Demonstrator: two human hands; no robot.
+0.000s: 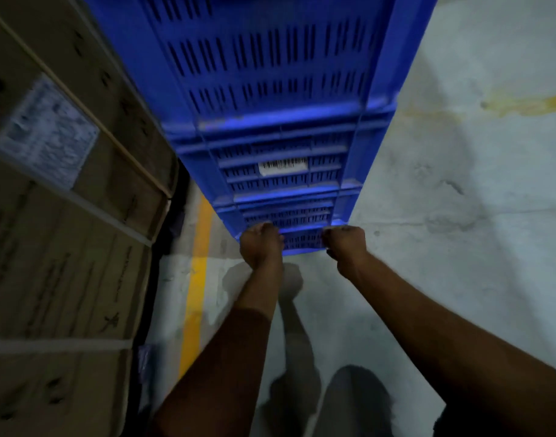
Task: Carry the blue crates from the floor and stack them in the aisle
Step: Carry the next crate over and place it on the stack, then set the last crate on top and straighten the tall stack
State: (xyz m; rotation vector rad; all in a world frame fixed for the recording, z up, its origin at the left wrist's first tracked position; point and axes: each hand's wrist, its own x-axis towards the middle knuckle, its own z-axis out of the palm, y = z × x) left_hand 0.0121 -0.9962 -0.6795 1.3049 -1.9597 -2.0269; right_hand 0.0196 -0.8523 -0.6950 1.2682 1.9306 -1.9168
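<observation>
A tall stack of blue slotted crates (pixel 270 89) rises in front of me from the grey floor. One crate in the stack carries a white barcode label (pixel 283 166). My left hand (pixel 261 247) grips the near face of the bottom crate (pixel 302 239) at its left side. My right hand (pixel 344 247) grips the same face at its right side. Both fists are curled tight, and the fingertips are hidden against the crate. The whole frame is blurred.
Stacked cardboard boxes (pixel 65 216) with a paper label stand close on the left. A yellow floor line (pixel 196 285) runs between the boxes and the crates. Bare concrete floor (pixel 459 216) lies to the right. My leg (pixel 355 402) shows at the bottom.
</observation>
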